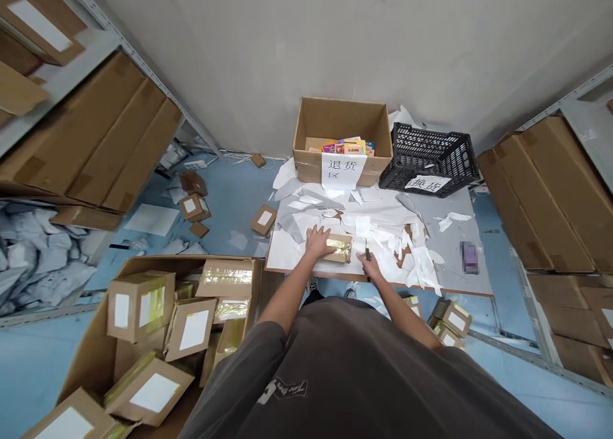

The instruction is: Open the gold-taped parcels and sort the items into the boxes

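Note:
A small cardboard box (341, 248) sealed with shiny clear tape lies on the work table (282, 255), close to its front edge. My left hand (318, 242) grips the box's left end, its fingers over the top. Just right of the box, my right hand (370, 265) is closed around a dark utility knife (368, 250), which points away from me. A narrow gap separates the right hand from the box. Torn white paper scraps (383, 238) lie around both hands.
Behind stand an open carton (306, 165) holding colourful packs and a black plastic crate (433, 151), both with paper signs. A blurred purple item (470, 258) lies at the table's right. A large carton (258, 285) of taped boxes stands front left. Shelves flank both sides.

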{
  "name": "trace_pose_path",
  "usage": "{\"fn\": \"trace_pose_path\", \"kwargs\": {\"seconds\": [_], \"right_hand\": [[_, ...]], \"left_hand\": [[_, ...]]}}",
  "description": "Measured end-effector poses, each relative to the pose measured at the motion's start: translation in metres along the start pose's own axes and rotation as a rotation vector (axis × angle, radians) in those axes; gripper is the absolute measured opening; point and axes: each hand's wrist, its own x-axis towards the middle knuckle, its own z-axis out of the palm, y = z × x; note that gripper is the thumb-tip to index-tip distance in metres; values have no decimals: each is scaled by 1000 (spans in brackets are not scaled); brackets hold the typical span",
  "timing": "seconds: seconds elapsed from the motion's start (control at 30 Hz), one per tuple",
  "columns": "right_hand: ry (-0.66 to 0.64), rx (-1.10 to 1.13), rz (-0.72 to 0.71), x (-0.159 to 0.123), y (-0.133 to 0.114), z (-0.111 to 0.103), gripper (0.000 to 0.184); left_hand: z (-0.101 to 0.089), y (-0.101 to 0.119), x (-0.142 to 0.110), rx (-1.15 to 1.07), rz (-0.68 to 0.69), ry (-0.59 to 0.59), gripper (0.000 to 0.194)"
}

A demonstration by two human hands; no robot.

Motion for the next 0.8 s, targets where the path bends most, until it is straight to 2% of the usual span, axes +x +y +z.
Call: {"fn": "trace_pose_path", "kwargs": {"seconds": [0.1, 0.2, 0.3, 0.4, 0.47, 0.53, 0.6, 0.67, 0.73, 0.8], "right_hand": [[101, -1, 31, 4, -1, 50, 63], [206, -134, 52, 26, -23, 75, 61], [237, -216, 37, 61, -57, 68, 69], [262, -257, -9, 90, -85, 50, 71], [222, -193, 4, 96, -91, 40, 64], [132, -33, 65, 89, -86, 32, 50], [6, 183, 142, 71, -72, 29, 36], [-125, 365, 160, 50, -56, 29, 30], [-197, 454, 119, 30, -47, 31, 35], [-217, 455, 74, 17, -47, 32, 49]], "left_hand": [[-15, -9, -3, -1, -119, -69, 93], [-18, -13, -21, -23, -202, -23, 76], [-7, -6, -47, -78, -291, 21, 63], [10, 7, -65, -197, -369, 44, 68], [18, 12, -68, -302, -403, 49, 76], [21, 11, -64, -433, -409, 28, 86], [22, 7, -57, -596, -378, -19, 96], [25, 3, -52, -748, -331, -45, 101], [30, 2, -50, -858, -297, -36, 99], [38, 5, -51, -937, -294, -16, 91]]}}
